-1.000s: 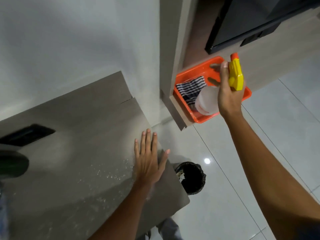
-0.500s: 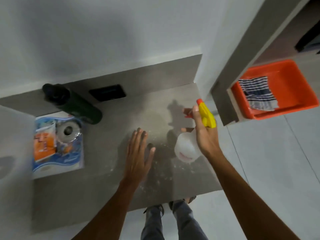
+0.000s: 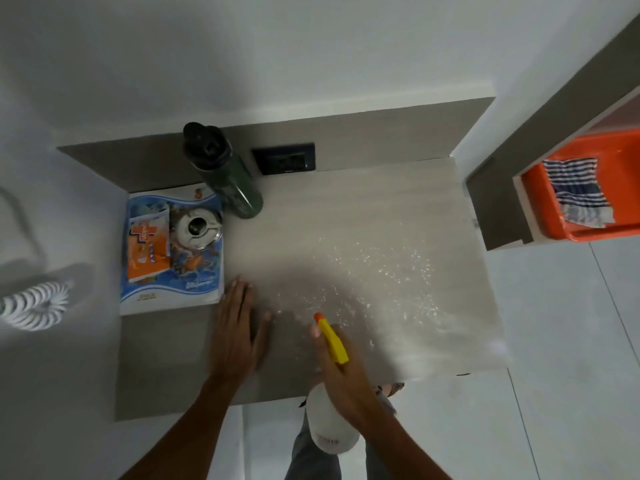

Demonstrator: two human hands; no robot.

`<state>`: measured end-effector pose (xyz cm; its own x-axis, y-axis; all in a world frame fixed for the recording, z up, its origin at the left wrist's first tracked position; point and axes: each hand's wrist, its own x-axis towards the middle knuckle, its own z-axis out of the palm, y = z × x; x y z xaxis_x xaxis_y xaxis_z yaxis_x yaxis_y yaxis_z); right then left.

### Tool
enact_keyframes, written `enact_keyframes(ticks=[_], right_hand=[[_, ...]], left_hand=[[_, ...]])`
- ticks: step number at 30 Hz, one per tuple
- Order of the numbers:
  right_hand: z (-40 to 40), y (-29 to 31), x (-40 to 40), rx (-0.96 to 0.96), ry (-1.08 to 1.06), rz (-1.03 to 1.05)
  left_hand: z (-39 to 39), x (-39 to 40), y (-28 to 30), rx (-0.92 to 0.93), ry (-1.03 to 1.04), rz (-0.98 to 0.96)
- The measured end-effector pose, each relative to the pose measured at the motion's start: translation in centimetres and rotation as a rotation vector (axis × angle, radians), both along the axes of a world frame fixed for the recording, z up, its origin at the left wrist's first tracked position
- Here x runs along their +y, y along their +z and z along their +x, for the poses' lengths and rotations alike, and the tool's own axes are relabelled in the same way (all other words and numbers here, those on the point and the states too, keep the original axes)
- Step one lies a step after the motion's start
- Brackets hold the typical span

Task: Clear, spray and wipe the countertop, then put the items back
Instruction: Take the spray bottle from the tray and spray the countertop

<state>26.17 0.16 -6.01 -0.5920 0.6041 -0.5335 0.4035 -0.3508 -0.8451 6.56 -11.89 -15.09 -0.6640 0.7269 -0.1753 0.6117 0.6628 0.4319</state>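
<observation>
The grey countertop (image 3: pixel 363 209) carries white spray droplets (image 3: pixel 381 275) over its right half. My right hand (image 3: pixel 346 379) is shut on a white spray bottle (image 3: pixel 329 431) with a yellow trigger head and orange nozzle (image 3: pixel 330 336), held over the front edge and aimed across the top. My left hand (image 3: pixel 237 334) lies flat and open on the counter, just right of a blue booklet (image 3: pixel 173 251). On the booklet rest an orange packet (image 3: pixel 147 247) and a tape roll (image 3: pixel 195 228). A dark green bottle (image 3: pixel 225 171) stands at the back.
A black wall socket (image 3: pixel 284 158) sits in the backsplash. At the right, an orange tray (image 3: pixel 588 233) on a low shelf holds a striped cloth (image 3: pixel 576 190). A white coiled object (image 3: pixel 34 304) is at the far left. Tiled floor lies below.
The view swung left from the orange tray to the whole countertop. My right hand brought the spray bottle from over the tray to the counter's front edge. More droplets show on the surface.
</observation>
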Motion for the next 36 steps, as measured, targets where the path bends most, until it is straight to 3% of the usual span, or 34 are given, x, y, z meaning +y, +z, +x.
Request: enact_keyframes(ticks=[7, 10, 17, 23, 26, 29, 36], right_hand=[[0.9, -1.0, -2.0, -0.222, -0.270, 0.119], [2.6, -0.6, -0.5, -0.234, -0.371, 0.127], [8.3, -1.1, 3.8, -0.274, -0.516, 0.384], [14.2, -2.0, 3.8, -0.271, -0.569, 0.144], [15.4, -1.6, 1.8, -0.297, -0.564, 0.178], [14.9, -1.0, -1.0, -0.333, -0.518, 0.173], [10.7, -1.2, -6.0, -0.275, -0.326, -0.054]], left_hand=[[0.0, -0.1, -0.2, 0.084, -0.026, 0.068], [-0.1, -0.1, -0.4, 0.108, -0.033, 0.073], [0.1, -0.2, -0.5, 0.152, -0.050, 0.069], [0.3, -0.1, -0.3, 0.160, -0.027, 0.116], [0.4, -0.1, -0.3, 0.199, -0.037, 0.135], [0.4, -0.1, -0.3, 0.229, -0.045, 0.146], [0.4, -0.1, -0.4, 0.300, -0.060, 0.165]])
